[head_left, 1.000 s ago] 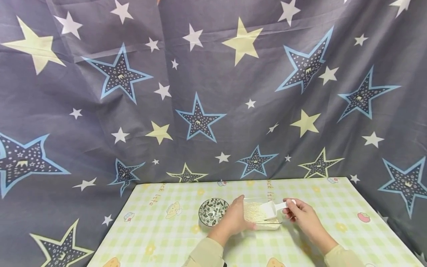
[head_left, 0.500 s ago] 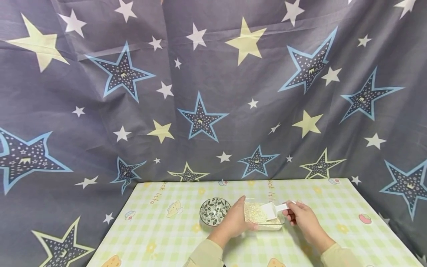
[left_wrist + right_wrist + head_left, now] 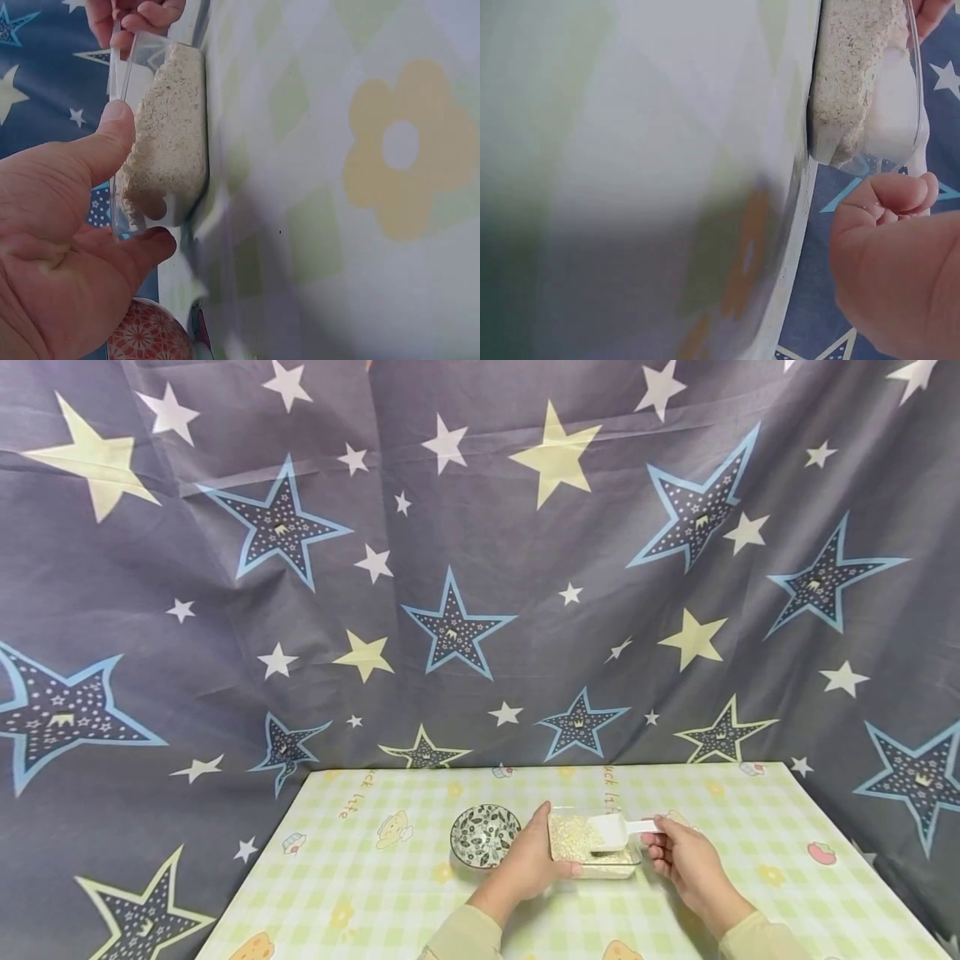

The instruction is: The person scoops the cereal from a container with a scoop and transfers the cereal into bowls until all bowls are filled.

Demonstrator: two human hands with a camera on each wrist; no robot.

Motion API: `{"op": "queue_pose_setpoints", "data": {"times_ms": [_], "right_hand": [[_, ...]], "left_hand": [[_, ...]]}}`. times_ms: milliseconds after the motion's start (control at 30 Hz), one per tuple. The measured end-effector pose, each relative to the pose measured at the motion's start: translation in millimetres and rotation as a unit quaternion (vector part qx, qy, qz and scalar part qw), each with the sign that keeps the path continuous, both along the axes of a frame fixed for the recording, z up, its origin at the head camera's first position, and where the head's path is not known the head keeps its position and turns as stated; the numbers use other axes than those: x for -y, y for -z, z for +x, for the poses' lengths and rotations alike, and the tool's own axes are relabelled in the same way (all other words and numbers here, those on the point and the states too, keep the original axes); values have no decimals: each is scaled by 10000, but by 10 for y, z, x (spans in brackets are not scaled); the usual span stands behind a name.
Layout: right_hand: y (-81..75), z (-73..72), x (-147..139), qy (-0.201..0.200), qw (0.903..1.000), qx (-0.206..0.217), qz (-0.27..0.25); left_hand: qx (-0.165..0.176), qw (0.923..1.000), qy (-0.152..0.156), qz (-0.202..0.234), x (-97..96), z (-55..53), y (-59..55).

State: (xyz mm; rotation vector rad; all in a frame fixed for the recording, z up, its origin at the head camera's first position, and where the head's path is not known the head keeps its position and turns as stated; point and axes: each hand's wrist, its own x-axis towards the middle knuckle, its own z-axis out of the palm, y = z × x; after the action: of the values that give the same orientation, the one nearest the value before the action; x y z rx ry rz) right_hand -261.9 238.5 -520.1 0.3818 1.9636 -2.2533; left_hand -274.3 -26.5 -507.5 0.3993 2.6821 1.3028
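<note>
A clear rectangular container (image 3: 600, 871) of pale flakes, which look like oats (image 3: 568, 838), stands on the table. My left hand (image 3: 525, 858) grips its left end, thumb on the near wall and fingers round the end; the left wrist view shows the thumb (image 3: 115, 131) at the rim. Over the right part of the oats is a white scoop (image 3: 611, 832). My right hand (image 3: 693, 864) pinches the scoop's handle past the container's right end. How much the scoop holds is hidden. In the right wrist view, the right hand's curled fingers (image 3: 892, 195) are beside the container's end.
A round bowl (image 3: 480, 837) with a dark leaf pattern inside stands just left of the left hand; its outside (image 3: 146, 334) is red-patterned. A green checked cloth (image 3: 390, 893) covers the table. Behind the table hangs a dark star-printed curtain (image 3: 480, 718).
The scoop has tipped from a slant to nearly level over the oats, its handle turning with the right hand. My left hand keeps its grip on the container. The head view has shifted slightly.
</note>
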Motion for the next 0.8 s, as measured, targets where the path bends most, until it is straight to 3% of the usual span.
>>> {"op": "queue_pose_setpoints", "data": {"times_ms": [300,533,800], "right_hand": [[54,-21,-93,121,9928,401,-1120],[44,-21,-132,101,9773,484,-2059],[21,1,-125,3,9642,474,-2610]], "left_hand": [[56,9997,237,-58,80,3,-8],[24,9997,219,-145,65,2,-14],[82,9996,194,-167,58,7,-6]]}}
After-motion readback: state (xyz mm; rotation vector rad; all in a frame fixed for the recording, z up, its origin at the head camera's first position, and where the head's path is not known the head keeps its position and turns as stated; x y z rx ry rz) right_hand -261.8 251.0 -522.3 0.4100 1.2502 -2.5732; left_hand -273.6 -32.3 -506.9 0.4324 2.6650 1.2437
